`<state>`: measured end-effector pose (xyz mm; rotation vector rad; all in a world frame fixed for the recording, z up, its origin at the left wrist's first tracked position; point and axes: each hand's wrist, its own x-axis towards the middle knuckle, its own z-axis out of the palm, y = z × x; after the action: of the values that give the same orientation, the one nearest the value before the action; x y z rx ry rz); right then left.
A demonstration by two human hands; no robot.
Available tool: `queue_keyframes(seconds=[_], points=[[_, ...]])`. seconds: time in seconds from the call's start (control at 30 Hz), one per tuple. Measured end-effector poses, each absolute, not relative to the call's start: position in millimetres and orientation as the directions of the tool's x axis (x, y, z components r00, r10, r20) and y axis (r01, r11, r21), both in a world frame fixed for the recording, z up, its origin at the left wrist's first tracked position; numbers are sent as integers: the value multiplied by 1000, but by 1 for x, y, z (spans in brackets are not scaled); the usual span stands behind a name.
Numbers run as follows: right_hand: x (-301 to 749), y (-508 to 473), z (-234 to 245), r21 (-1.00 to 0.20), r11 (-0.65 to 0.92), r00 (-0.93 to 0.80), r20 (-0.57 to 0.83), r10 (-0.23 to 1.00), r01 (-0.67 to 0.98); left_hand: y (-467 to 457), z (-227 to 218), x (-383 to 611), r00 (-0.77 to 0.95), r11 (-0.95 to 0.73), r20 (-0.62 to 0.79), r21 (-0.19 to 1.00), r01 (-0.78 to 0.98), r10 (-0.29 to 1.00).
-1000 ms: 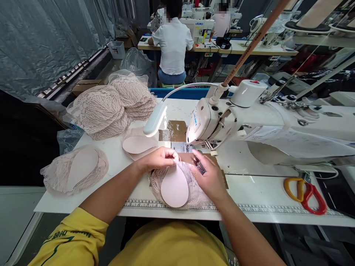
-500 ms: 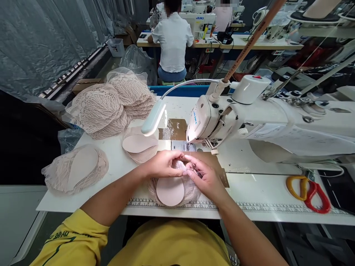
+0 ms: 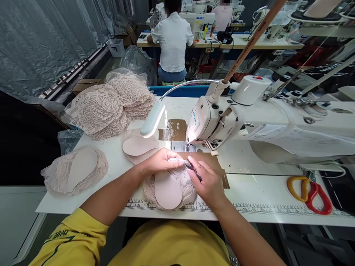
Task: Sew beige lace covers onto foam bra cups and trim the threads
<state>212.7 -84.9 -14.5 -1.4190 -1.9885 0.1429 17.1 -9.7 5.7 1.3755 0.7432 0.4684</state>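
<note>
My left hand (image 3: 158, 162) pinches the top edge of a pale pink lace piece (image 3: 186, 181) in front of the sewing machine (image 3: 203, 117). A smooth teardrop-shaped pad (image 3: 168, 190) lies on the lace, below my left fingers. In my right hand (image 3: 208, 181) is a small dark pair of thread snips (image 3: 197, 174), its tips at the lace edge beside my left thumb. The fingers of my right hand are closed around the snips; part of the tool is hidden.
Stacked lace pieces (image 3: 97, 109) stand at the back left. More lace with pads lies nearby (image 3: 83, 166). A lamp (image 3: 153, 119) hangs over the table. Red-and-yellow scissors (image 3: 318, 198) lie at the right, and a ruler strip (image 3: 249, 208) runs along the front. A person (image 3: 175, 42) sits ahead.
My hands have drawn slightly apart, and the lace lies flatter and a little further left. The snips now show clearly, with their tips at the lace edge.
</note>
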Motion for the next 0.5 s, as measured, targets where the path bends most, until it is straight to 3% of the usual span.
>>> queue_keyframes(seconds=[0.5], points=[[208, -83, -19, -367, 394, -150, 542, 827, 843, -12, 5, 18, 671, 168, -202, 979, 116, 714]])
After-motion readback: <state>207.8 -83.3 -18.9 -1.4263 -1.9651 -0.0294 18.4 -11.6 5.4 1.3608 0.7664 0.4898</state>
